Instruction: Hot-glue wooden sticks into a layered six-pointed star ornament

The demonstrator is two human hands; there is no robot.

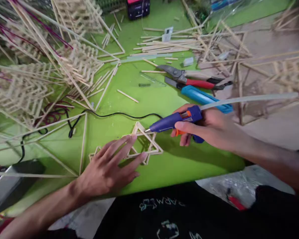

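My right hand (209,127) is wrapped round a blue glue gun (175,120) with an orange trigger and a clear glue stick out the back. Its metal tip touches the upper corner of a small triangle frame of bamboo sticks (147,142) lying on the green sheet (164,166). My left hand (112,166) lies flat with fingers spread, pressing on the left part of that frame. A black cord (119,115) runs from the gun to the left.
Red-handled pliers (189,79) and a blue-handled tool (201,97) lie behind the gun. Loose sticks (164,44) are piled at the back. Large stick lattice structures (72,63) crowd the left, and more stand on the right (276,76). A dark box (138,8) sits at the far edge.
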